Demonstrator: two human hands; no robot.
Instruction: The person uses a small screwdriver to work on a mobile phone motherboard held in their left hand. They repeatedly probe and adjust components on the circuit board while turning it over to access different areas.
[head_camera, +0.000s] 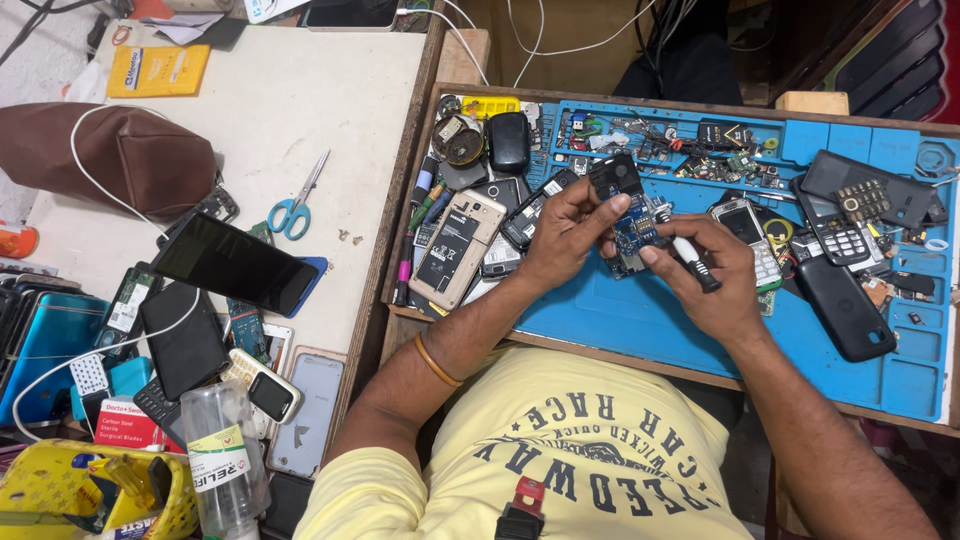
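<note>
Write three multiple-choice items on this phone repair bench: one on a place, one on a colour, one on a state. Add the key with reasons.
1. Where do the scissors lie?
A. On the white table left of the tray
B. On the blue mat
C. In the person's lap

2. What colour is the mat under the hands?
A. Red
B. Blue
C. Green

3. What is the left hand doing?
A. Resting flat on the mat
B. Holding a small circuit board
C. Holding the scissors

Key: 1 A, they lie on the white table. 2 B, the mat shows blue. 3 B, its fingers grip the circuit board while the right hand holds a screwdriver to it.
</note>
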